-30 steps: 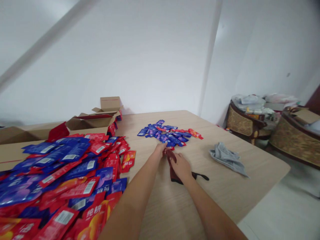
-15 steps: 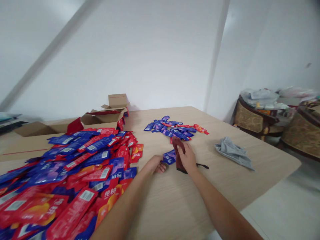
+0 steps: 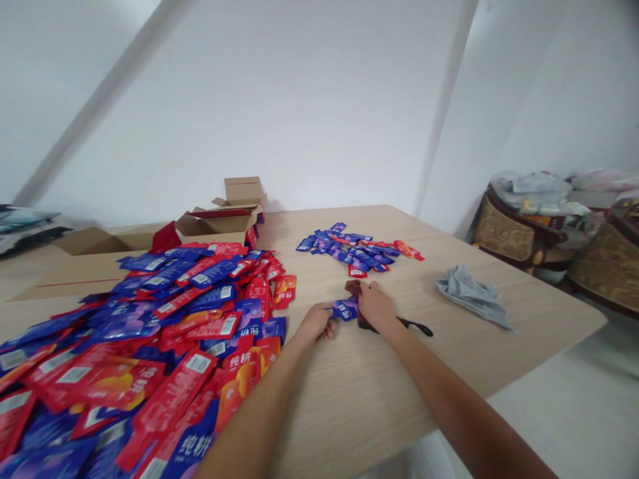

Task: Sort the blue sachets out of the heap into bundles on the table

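My left hand [image 3: 318,322] pinches the left end of a small blue sachet [image 3: 344,309] with white lettering, just above or on the table. My right hand [image 3: 376,307] is closed on a maroon handheld object [image 3: 353,287] with a dark base, its kind unclear. A black strap [image 3: 418,326] trails from it to the right. This object covers or touches the sachet's right end; my fingers hide most of it. Left of my hands lies a large heap of red and blue sachets [image 3: 174,319]. Beyond them is a smaller, mostly blue pile [image 3: 349,249].
Opened cardboard boxes [image 3: 80,279] stand behind the large heap, along the back wall. A crumpled grey cloth [image 3: 472,296] lies on the right of the wooden table [image 3: 359,399]. Patterned chairs [image 3: 504,229] with plastic bags stand past the table's right edge.
The maroon object has tilted lower, and my right hand now sits closer over the blue sachet's right end. My left hand keeps its pinch. The whole view has shifted slightly.
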`<state>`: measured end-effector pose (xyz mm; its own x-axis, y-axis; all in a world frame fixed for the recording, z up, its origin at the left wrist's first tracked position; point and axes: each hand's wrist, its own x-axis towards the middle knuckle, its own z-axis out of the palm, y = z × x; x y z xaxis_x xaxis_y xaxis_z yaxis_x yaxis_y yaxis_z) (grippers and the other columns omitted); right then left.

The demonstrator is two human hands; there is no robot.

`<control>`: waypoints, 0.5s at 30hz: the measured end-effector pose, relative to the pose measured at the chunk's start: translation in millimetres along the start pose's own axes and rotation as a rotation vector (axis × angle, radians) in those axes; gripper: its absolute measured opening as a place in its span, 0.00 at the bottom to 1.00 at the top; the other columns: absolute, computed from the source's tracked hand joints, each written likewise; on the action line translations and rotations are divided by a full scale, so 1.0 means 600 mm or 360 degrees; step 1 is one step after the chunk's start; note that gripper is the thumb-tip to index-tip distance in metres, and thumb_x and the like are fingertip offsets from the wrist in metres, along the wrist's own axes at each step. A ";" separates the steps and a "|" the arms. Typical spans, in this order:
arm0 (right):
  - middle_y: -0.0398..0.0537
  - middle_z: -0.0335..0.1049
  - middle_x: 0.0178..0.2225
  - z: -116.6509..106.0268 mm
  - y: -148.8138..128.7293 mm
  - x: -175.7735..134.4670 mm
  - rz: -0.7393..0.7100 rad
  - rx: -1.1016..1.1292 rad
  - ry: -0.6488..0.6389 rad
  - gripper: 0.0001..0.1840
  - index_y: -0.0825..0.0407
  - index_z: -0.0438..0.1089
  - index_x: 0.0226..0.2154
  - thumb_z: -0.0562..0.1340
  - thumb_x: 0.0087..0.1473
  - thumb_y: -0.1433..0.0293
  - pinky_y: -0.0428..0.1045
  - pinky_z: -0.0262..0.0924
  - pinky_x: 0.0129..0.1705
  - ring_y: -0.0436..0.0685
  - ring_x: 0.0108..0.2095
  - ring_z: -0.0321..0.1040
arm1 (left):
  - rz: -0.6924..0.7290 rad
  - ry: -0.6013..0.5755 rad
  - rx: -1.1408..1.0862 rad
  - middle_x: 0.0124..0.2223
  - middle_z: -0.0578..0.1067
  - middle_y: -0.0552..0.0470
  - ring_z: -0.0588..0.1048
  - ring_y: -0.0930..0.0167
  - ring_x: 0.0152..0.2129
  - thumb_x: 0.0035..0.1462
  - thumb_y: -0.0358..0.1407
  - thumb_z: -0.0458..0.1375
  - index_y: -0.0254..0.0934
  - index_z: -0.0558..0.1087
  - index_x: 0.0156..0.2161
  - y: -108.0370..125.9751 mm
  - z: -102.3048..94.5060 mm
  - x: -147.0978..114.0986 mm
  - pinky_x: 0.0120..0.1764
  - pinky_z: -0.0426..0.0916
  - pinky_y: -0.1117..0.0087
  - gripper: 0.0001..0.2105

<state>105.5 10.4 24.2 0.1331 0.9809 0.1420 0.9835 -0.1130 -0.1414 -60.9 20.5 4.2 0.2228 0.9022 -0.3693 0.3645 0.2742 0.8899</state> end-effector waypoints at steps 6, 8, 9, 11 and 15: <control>0.56 0.61 0.44 0.014 0.027 0.006 0.0070 -0.0028 0.0117 0.18 0.51 0.60 0.50 0.46 0.61 0.64 0.49 0.57 0.35 0.58 0.39 0.68 | 0.0400 0.0146 0.0453 0.29 0.76 0.48 0.74 0.69 0.22 0.49 0.29 0.55 0.30 0.59 0.53 -0.007 -0.017 -0.015 0.28 0.68 0.71 0.24; 0.55 0.61 0.44 0.021 0.030 0.005 0.0088 0.0027 0.0144 0.18 0.50 0.61 0.49 0.46 0.61 0.62 0.49 0.57 0.35 0.57 0.39 0.68 | 0.0749 0.0249 0.0597 0.40 0.75 0.44 0.74 0.67 0.35 0.44 0.25 0.57 0.34 0.61 0.54 -0.009 -0.015 -0.020 0.40 0.67 0.70 0.28; 0.54 0.62 0.45 0.023 0.033 0.007 0.0108 0.0081 0.0145 0.19 0.50 0.61 0.49 0.46 0.61 0.62 0.48 0.57 0.36 0.56 0.39 0.68 | 0.0873 0.0306 0.0659 0.43 0.74 0.44 0.73 0.67 0.39 0.44 0.24 0.56 0.35 0.65 0.52 -0.010 -0.013 -0.021 0.44 0.65 0.70 0.26; 0.53 0.63 0.45 0.024 0.046 0.014 0.0160 0.0263 0.0136 0.20 0.50 0.62 0.50 0.44 0.61 0.61 0.48 0.56 0.37 0.56 0.40 0.67 | 0.0959 0.0400 0.0701 0.42 0.73 0.45 0.72 0.67 0.40 0.48 0.27 0.54 0.36 0.71 0.44 -0.010 -0.010 -0.020 0.46 0.63 0.70 0.16; 0.54 0.65 0.46 0.013 0.069 0.024 0.0284 0.0712 0.0373 0.24 0.52 0.60 0.53 0.41 0.61 0.62 0.49 0.56 0.42 0.57 0.45 0.64 | 0.0543 0.0232 0.0241 0.21 0.68 0.54 0.68 0.73 0.18 0.56 0.39 0.48 0.37 0.67 0.28 -0.006 -0.010 -0.015 0.24 0.62 0.74 0.11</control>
<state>147.1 20.8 12.6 0.3679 0.8850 0.2854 0.8014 -0.1461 -0.5800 -70.0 13.6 5.6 0.2272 0.9738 -0.0079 0.4235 -0.0915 0.9012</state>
